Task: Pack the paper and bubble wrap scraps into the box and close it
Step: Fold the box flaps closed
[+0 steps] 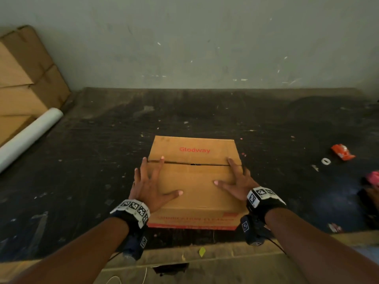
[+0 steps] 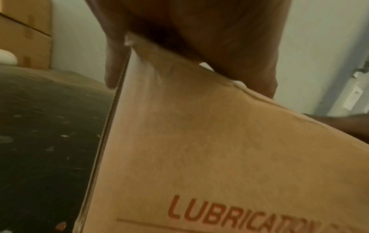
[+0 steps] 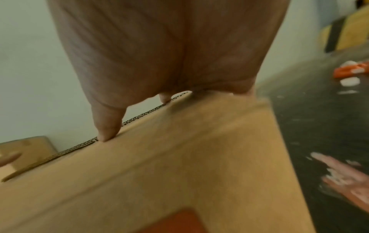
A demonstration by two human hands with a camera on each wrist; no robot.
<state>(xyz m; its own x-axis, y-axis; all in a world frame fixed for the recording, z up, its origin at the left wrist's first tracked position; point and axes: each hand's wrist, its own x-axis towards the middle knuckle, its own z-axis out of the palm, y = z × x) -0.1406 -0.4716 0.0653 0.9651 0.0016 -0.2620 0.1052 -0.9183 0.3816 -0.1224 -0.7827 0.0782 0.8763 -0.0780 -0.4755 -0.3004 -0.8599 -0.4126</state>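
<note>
box [image 1: 194, 187] mid-floor (roll [image 1: 28, 138] left), wrapper [image 1: 343, 152] right

Count: 1 box on the tabletop, 2 hands, a few odd bits.

1 closed cardboard box [image 1: 194, 181], frame centre, w/ 2 top flaps meeting at 1 seam. 2 hands flat on it: left hand [image 1: 151, 187], right hand [image 1: 238, 181]. 2 wrist bands w/ square markers, 1 per arm. Upper left: stacked cartons [image 1: 26, 78], approx 3, exact no. unclear; 1 white roll [image 1: 30, 136]. Right side: 1 orange wrapper [image 1: 342, 152], 1 white ring [image 1: 325, 161], 1 pink item [image 1: 373, 178] cut off at edge.
</note>
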